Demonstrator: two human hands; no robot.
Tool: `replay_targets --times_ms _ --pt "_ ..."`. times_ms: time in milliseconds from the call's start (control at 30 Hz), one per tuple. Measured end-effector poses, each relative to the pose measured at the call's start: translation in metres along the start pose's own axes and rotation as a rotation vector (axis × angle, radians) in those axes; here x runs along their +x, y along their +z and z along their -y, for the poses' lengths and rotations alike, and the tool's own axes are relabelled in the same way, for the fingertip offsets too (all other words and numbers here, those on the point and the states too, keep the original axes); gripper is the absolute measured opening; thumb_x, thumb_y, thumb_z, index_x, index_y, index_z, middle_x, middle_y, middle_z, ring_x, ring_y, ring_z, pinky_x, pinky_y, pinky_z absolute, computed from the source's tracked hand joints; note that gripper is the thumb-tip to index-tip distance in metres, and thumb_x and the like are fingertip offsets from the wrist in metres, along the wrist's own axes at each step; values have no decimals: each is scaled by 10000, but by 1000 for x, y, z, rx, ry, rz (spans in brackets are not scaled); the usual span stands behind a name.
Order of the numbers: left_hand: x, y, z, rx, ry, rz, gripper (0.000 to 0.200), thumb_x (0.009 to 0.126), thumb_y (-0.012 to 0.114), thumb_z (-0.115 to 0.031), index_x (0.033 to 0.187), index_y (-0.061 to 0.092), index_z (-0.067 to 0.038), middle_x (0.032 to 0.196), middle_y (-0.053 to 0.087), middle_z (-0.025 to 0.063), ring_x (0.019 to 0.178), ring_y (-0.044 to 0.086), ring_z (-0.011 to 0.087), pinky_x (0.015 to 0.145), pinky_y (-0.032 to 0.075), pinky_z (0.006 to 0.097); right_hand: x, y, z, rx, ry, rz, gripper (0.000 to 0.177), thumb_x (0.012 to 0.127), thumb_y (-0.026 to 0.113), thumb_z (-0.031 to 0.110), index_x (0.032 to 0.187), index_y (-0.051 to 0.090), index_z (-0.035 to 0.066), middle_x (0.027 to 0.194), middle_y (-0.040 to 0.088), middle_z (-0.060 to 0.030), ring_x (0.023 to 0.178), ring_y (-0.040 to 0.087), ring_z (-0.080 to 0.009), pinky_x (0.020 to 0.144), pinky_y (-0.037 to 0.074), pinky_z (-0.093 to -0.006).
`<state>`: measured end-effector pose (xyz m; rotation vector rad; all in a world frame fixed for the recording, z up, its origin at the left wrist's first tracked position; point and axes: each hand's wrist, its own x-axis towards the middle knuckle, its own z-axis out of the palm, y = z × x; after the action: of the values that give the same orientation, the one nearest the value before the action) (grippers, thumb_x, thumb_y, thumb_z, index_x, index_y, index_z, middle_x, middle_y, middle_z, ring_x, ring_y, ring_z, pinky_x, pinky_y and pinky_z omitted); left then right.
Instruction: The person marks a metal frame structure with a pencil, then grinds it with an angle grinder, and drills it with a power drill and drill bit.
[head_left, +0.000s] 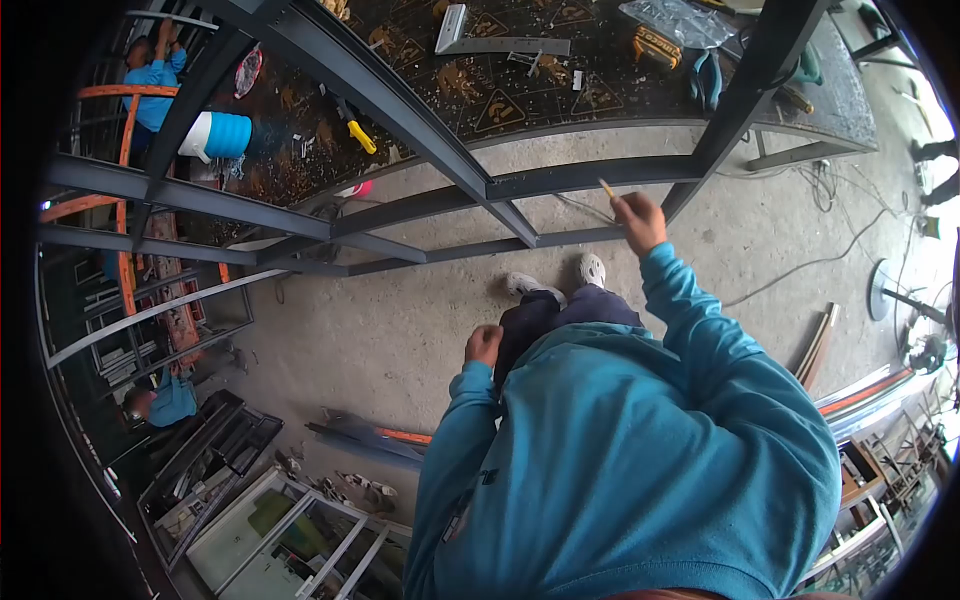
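My right hand (641, 222) is raised beside the dark steel frame (590, 177), its fingers closed on a thin pencil (606, 187). The pencil points up and left, its tip overlapping the frame's curved bar in this view. Low in front of my body hangs my left hand (484, 345), fingers curled in, away from the frame. The inside of that hand is hidden. The frame's long bars run across in front of me, over the edge of a dark worktable (420, 120).
On the worktable lie a metal square (510, 46), blue-handled pliers (706, 80), a yellow-handled cutter (360, 136), a yellow tape measure (657, 46) and a blue-and-white jug (218, 135). Cables (820, 260) cross the floor at right. Two people in blue work at left (155, 80).
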<state>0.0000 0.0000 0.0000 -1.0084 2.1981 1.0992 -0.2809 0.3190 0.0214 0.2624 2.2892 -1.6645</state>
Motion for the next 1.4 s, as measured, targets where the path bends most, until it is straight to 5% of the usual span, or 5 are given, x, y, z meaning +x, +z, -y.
replay_targets --times_ms 200,567,833,1067,1400 --pt "-8 -4 -31 -77 85 -27 471 884 617 -461 1093 645 -41 1115 662 159 1055 626 316 902 483 408 5 -18 40 90 63 -79 311 876 674 268 945 664 -35 791 687 -93 723 631 -137 672 503 -276" --pt "-49 32 108 10 -197 -76 477 865 604 -455 1051 695 -25 1052 689 190 1013 654 305 895 493 399 13 11 44 111 82 0 314 876 675 267 960 669 -36 813 683 -96 743 623 -150 695 498 -287" --pt "-43 30 77 -12 -214 -34 502 858 602 -466 1094 671 -28 1074 680 187 1025 646 316 897 488 407 25 41 60 26 103 149 318 864 684 282 973 682 -17 805 695 -103 725 641 -157 684 513 -295" --pt "-67 42 81 190 -289 45 509 856 581 -512 1062 661 -53 1028 681 170 986 643 344 876 490 427 55 164 25 -333 -26 348 365 870 607 412 982 719 83 936 690 -188 895 657 -372 819 524 -419" --pt "-135 55 124 91 -348 69 433 879 621 -433 1076 652 -49 1030 681 166 997 648 319 875 493 407 80 247 -3 -431 -90 333 286 921 519 311 1004 690 97 889 675 -234 836 655 -412 781 535 -474"
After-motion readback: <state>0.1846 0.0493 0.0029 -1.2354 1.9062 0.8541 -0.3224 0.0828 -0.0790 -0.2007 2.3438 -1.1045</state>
